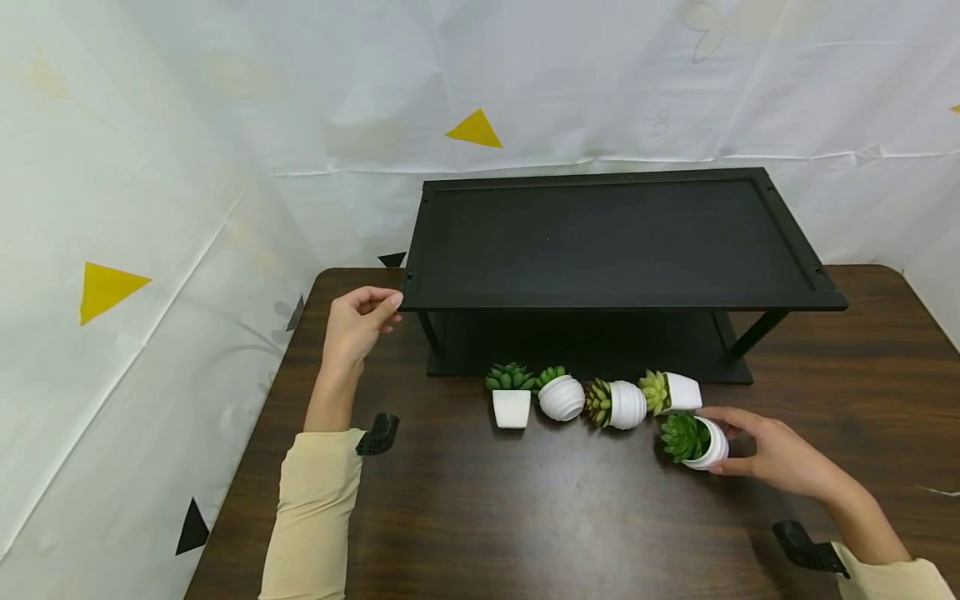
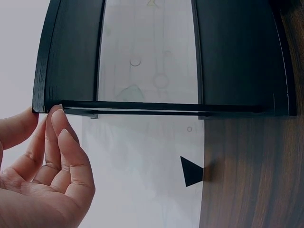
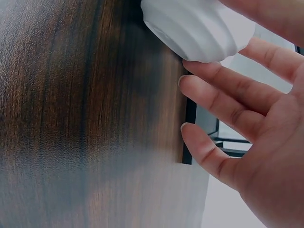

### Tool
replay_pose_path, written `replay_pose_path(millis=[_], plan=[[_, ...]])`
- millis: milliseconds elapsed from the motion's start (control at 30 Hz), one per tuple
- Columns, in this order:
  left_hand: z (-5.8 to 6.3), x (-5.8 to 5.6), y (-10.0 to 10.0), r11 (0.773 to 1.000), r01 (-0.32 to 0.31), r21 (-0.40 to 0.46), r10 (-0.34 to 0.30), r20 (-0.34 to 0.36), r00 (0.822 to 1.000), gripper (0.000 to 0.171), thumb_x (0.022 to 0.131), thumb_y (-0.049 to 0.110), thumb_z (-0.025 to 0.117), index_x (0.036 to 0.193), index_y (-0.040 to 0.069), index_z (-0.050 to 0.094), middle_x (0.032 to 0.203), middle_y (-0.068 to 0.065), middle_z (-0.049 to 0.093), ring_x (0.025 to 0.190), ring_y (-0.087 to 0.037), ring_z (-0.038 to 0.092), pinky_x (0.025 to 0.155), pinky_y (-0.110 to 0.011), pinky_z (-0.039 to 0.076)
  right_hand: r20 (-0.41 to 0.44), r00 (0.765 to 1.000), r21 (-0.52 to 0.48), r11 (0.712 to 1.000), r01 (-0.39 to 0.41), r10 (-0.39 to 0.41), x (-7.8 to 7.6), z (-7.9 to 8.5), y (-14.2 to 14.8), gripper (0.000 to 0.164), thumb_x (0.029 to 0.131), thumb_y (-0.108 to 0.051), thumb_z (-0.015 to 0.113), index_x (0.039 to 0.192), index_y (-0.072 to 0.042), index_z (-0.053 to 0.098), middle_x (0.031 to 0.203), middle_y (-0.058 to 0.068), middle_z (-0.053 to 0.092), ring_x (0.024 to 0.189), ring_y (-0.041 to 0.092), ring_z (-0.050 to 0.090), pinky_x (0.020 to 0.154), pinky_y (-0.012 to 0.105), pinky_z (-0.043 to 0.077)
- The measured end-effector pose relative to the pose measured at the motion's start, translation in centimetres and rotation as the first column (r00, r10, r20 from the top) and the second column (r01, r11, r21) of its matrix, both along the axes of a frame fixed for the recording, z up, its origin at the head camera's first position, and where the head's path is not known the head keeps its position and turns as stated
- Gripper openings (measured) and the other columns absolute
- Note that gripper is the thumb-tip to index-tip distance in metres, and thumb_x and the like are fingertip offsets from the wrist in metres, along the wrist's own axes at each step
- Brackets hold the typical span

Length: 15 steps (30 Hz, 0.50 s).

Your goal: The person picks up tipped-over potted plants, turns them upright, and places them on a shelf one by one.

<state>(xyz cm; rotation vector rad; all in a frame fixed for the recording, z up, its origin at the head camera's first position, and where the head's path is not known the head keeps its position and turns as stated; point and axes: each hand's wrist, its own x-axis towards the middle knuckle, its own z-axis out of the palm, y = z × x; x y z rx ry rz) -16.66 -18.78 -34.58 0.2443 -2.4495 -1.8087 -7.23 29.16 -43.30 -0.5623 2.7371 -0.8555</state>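
My left hand (image 1: 356, 327) pinches the front left corner of a black two-tier shelf (image 1: 615, 242); in the left wrist view, the thumb and fingertips meet at the end of its board (image 2: 76, 61). At the right, my right hand (image 1: 787, 454) grips a small potted succulent (image 1: 686, 437) between thumb and fingers. Its ribbed white pot (image 3: 199, 28) is tipped, leaves facing left. Just behind it lies a pale green succulent in a smooth white pot (image 1: 682, 392). A reddish-green succulent (image 1: 627, 406) and another in a round pot (image 1: 562, 398) lie tipped farther left.
An upright succulent in a square white pot (image 1: 512, 408) ends the row at the left. The shelf's lower board (image 1: 570, 350) lies on the dark wood table (image 1: 540, 525), right behind the plants. White sheeting (image 1: 360, 100) with yellow and black triangles surrounds the table's back and left.
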Motion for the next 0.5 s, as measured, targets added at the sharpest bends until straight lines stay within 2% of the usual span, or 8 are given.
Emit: replay_pose_path(millis=[167,333,500], plan=[[-0.05,-0.05,0.00,1.000,-0.002,0.003,0.002,0.003,1.000,0.024,0.087,0.015,0.063,0.100,-0.005,0.064,0.085,-0.014,0.061,0.063,-0.009,0.058,0.060,-0.020,0.047,0.031,0.999,0.005,1.000,0.017,-0.018,0.01,-0.08,0.04,0.067,0.067,-0.029,0.081,0.121,-0.002,0.053,0.097,-0.001,0.059,0.084,0.005,0.052,0.071,0.041,0.044],[-0.10,-0.08,-0.03,1.000,-0.003,0.002,0.003,0.003,1.000,0.024,0.087,0.015,0.063,0.100,-0.005,0.063,0.086,-0.016,0.061,0.063,-0.009,0.058,0.060,-0.020,0.047,0.041,0.999,0.004,1.000,0.024,-0.024,0.04,-0.29,0.18,0.066,0.066,-0.023,0.082,0.120,-0.002,0.050,0.094,0.000,0.059,0.083,0.007,0.054,0.068,0.040,0.045],[-0.14,-0.07,-0.06,1.000,0.002,0.003,-0.002,0.000,1.000,0.024,0.087,0.015,0.063,0.101,-0.005,0.063,0.084,-0.013,0.061,0.064,-0.009,0.058,0.060,-0.020,0.047,0.072,0.997,-0.003,0.999,0.035,-0.035,0.02,-0.44,0.29,0.065,0.066,-0.019,0.082,0.119,-0.001,0.048,0.097,0.006,0.060,0.088,0.021,0.057,0.070,0.045,0.046]])
